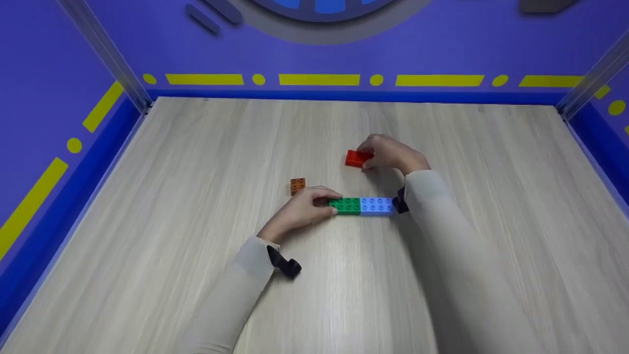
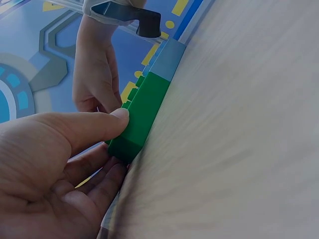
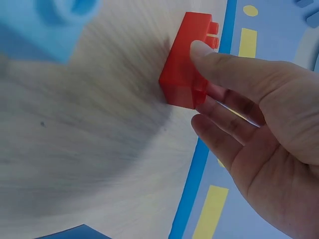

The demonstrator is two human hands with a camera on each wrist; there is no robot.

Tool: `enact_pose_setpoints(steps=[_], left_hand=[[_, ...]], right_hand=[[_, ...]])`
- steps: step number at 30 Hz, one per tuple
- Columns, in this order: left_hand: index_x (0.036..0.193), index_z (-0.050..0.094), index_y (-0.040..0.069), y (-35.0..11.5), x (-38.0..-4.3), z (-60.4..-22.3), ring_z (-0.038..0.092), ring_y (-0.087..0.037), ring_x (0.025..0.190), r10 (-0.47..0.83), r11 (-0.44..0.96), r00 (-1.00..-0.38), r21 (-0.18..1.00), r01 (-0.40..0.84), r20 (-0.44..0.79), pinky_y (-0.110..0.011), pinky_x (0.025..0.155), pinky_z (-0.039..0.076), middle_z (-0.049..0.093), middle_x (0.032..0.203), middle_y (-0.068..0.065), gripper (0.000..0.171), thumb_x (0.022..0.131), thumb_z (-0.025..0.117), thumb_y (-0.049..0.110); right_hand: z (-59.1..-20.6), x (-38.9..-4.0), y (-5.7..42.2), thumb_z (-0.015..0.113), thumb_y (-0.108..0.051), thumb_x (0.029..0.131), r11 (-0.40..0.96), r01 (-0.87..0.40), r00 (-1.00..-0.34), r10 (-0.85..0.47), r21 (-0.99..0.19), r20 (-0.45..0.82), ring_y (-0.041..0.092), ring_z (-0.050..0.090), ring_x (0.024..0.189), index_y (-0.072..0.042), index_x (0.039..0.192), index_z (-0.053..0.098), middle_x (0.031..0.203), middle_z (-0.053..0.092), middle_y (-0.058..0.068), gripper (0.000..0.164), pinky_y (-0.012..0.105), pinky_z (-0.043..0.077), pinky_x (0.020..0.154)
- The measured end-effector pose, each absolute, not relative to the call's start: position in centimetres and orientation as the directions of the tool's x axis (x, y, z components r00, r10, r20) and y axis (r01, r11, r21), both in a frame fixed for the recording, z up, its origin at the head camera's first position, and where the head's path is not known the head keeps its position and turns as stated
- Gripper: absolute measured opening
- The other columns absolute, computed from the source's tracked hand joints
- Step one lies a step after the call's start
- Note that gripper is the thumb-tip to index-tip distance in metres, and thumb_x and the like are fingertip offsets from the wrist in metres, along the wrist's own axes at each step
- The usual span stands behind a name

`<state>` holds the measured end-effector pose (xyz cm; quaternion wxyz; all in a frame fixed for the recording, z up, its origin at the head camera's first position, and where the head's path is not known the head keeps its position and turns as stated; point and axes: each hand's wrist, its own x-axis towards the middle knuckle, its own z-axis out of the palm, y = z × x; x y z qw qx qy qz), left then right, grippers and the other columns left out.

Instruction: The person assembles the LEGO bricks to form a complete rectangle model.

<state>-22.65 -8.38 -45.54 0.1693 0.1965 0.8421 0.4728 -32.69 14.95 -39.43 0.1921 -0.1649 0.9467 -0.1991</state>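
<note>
A green toy brick and a light blue toy brick lie end to end in a row on the table, studs up. My left hand pinches the green brick's left end between thumb and fingers; the left wrist view shows the thumb on its near side. Farther back, my right hand grips a red toy brick by its right end. In the right wrist view the thumb lies on the red brick's side, with fingers behind it. An orange-brown brick sits just beyond the left hand, partly hidden by it.
The pale wood-grain table is enclosed by a blue back wall and blue side walls with yellow marks. A black wrist mount on the right sleeve stands right beside the light blue brick's right end.
</note>
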Motion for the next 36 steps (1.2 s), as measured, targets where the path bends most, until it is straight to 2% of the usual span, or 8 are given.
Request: enact_pose_setpoints(steps=[8, 23, 36], left_hand=[[0.123, 0.066, 0.022, -8.5, -22.7, -45.6, 0.050, -0.016, 0.125, 0.496, 0.484, -0.863, 0.857, 0.179, -0.100, -0.037, 0.109, 0.037, 0.060, 0.130, 0.002, 0.035, 0.088, 0.069, 0.018], [0.123, 0.067, 0.022, -8.4, -22.6, -45.6, 0.051, -0.014, 0.123, 0.496, 0.475, -0.862, 0.863, 0.174, -0.099, -0.036, 0.108, 0.038, 0.060, 0.129, 0.002, 0.034, 0.090, 0.068, 0.018], [0.123, 0.067, 0.021, -8.5, -22.6, -45.7, 0.051, -0.015, 0.123, 0.502, 0.473, -0.860, 0.862, 0.183, -0.093, -0.037, 0.108, 0.038, 0.060, 0.129, 0.002, 0.034, 0.090, 0.068, 0.018]], right_hand=[[-39.6, -32.6, 15.3, 0.071, -0.009, 0.086, 0.861, -0.221, -0.868, -0.388, -0.457, -0.311, 0.028, 0.052, 0.114, -0.009, 0.129, 0.061, 0.130, 0.059, 0.012, 0.045, 0.047, 0.040, 0.107], [-39.7, -32.0, 15.8, 0.072, -0.008, 0.084, 0.839, -0.272, -0.852, -0.438, -0.471, -0.286, 0.028, 0.056, 0.111, -0.005, 0.124, 0.064, 0.125, 0.063, 0.014, 0.041, 0.045, 0.045, 0.102], [-39.8, -31.2, 16.3, 0.072, -0.010, 0.084, 0.836, -0.299, -0.834, -0.464, -0.460, -0.299, 0.026, 0.059, 0.104, -0.009, 0.121, 0.067, 0.119, 0.066, 0.010, 0.037, 0.043, 0.048, 0.099]])
